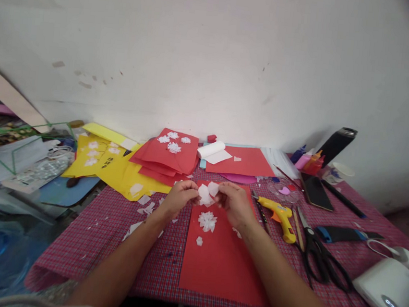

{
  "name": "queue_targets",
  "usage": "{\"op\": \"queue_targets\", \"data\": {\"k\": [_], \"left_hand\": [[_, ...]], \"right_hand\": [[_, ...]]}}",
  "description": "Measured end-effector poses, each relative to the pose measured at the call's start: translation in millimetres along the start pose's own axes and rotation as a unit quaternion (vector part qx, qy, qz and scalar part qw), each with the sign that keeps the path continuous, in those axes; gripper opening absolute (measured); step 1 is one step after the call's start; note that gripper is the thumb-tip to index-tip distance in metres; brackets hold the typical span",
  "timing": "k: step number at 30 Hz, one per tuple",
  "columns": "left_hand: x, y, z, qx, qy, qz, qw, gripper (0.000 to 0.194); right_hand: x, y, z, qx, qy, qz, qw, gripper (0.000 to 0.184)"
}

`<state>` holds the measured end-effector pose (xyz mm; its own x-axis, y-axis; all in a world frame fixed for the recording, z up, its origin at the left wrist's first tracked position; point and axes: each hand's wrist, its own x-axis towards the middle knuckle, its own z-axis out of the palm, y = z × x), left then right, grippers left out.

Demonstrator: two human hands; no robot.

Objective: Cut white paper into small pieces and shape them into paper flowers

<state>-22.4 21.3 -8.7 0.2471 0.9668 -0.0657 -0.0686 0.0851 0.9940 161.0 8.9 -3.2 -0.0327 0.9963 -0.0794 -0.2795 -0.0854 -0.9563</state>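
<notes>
My left hand (pixel 185 195) and my right hand (pixel 234 200) face each other above a red sheet of paper (pixel 225 271). Between them they pinch a white paper flower (pixel 206 195) with broad rounded petals, the left at its left edge and the right at its right edge. Just below, a ruffled white flower (pixel 207 221) lies on the red sheet. A small white paper piece (pixel 199 241) rests under that. More white bits show partly behind my right wrist.
A yellow glue gun (pixel 281 216), black scissors (pixel 316 251) and a blue-handled cutter (pixel 344 234) lie to the right, near a white power bank (pixel 390 292). Red cards with white flowers (pixel 171 153) and yellow sheets (pixel 130 175) lie behind left. A black bottle (pixel 339 146) stands back right.
</notes>
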Motion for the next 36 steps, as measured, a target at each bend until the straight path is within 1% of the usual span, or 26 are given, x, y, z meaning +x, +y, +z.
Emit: {"op": "queue_targets", "data": {"k": [3,5,7,9,10,11,12,14,15,16,17,18,19,20,21,23,25,27,28,30,31,34,36], "left_hand": [[-0.3,2.6,0.1,-0.051,0.020,-0.032,0.998,0.014],[0.2,3.5,-0.7,-0.069,0.036,-0.033,0.996,0.015],[1.2,3.6,-2.3,-0.092,0.056,-0.017,0.994,0.014],[2.4,3.3,-4.1,-0.115,0.080,0.005,0.990,0.014],[3.0,3.0,-4.9,-0.124,0.089,0.013,0.988,0.014],[3.5,2.8,-5.6,-0.129,0.095,0.018,0.987,0.014],[3.9,2.5,-6.0,-0.130,0.098,0.021,0.986,0.014],[4.4,2.0,-6.3,-0.124,0.095,0.023,0.987,0.015],[4.5,1.8,-6.3,-0.119,0.094,0.024,0.988,0.015],[4.5,1.7,-6.2,-0.113,0.093,0.025,0.989,0.015],[4.5,1.6,-6.1,-0.108,0.092,0.026,0.990,0.015],[4.5,1.4,-6.0,-0.105,0.089,0.027,0.990,0.015],[4.4,1.1,-6.1,-0.102,0.085,0.027,0.991,0.015],[4.3,0.8,-6.1,-0.098,0.080,0.028,0.992,0.014],[4.1,0.4,-6.1,-0.093,0.074,0.026,0.993,0.014],[3.4,-0.3,-5.6,-0.082,0.055,0.015,0.995,0.014],[2.0,-0.3,-4.4,-0.069,0.026,-0.003,0.997,0.013],[0.0,0.7,-2.6,-0.056,-0.014,-0.016,0.998,0.012],[-1.2,1.5,-1.7,-0.048,-0.034,-0.017,0.998,0.012],[-3.4,3.3,-0.2,-0.032,-0.064,-0.012,0.997,0.011],[-4.2,4.0,0.4,-0.025,-0.072,-0.009,0.997,0.010],[-5.0,4.8,0.9,-0.012,-0.082,-0.002,0.997,0.010],[-4.3,4.0,0.7,-0.010,-0.083,0.000,0.996,0.010]], "right_hand": [[2.9,-0.4,-2.6,0.048,0.013,0.013,0.999,0.014],[4.2,-0.3,-3.7,0.041,0.035,0.000,0.999,0.015],[4.9,0.6,-4.5,-0.010,0.070,-0.046,0.996,0.015],[5.0,2.7,-5.0,-0.104,0.095,-0.114,0.983,0.014],[4.8,4.3,-5.1,-0.163,0.095,-0.150,0.970,0.015],[4.6,6.2,-5.1,-0.230,0.085,-0.187,0.951,0.016],[4.3,8.3,-5.0,-0.300,0.063,-0.220,0.926,0.017],[3.6,12.5,-4.8,-0.430,-0.005,-0.272,0.861,0.018],[3.3,14.4,-4.9,-0.478,-0.039,-0.286,0.830,0.018],[3.1,15.9,-5.0,-0.512,-0.065,-0.293,0.805,0.017],[3.0,16.9,-5.4,-0.531,-0.079,-0.295,0.790,0.017],[3.1,17.4,-5.8,-0.537,-0.081,-0.293,0.786,0.018],[3.2,17.5,-6.3,-0.533,-0.073,-0.291,0.791,0.020],[3.4,17.2,-6.6,-0.520,-0.060,-0.287,0.803,0.022],[3.5,16.6,-6.6,-0.498,-0.043,-0.280,0.820,0.023],[3.5,14.3,-5.8,-0.431,-0.009,-0.251,0.867,0.021],[2.7,11.1,-4.0,-0.329,0.010,-0.205,0.922,0.022],[1.1,7.2,-2.1,-0.211,-0.008,-0.157,0.965,0.028],[0.1,5.4,-1.4,-0.162,-0.030,-0.135,0.977,0.031],[-2.0,2.8,-0.5,-0.099,-0.071,-0.098,0.988,0.032],[-2.9,2.3,-0.2,-0.086,-0.086,-0.084,0.989,0.030],[-3.9,3.2,0.6,-0.100,-0.098,-0.069,0.988,0.021],[-3.3,4.5,1.2,-0.125,-0.092,-0.077,0.985,0.020]]}}
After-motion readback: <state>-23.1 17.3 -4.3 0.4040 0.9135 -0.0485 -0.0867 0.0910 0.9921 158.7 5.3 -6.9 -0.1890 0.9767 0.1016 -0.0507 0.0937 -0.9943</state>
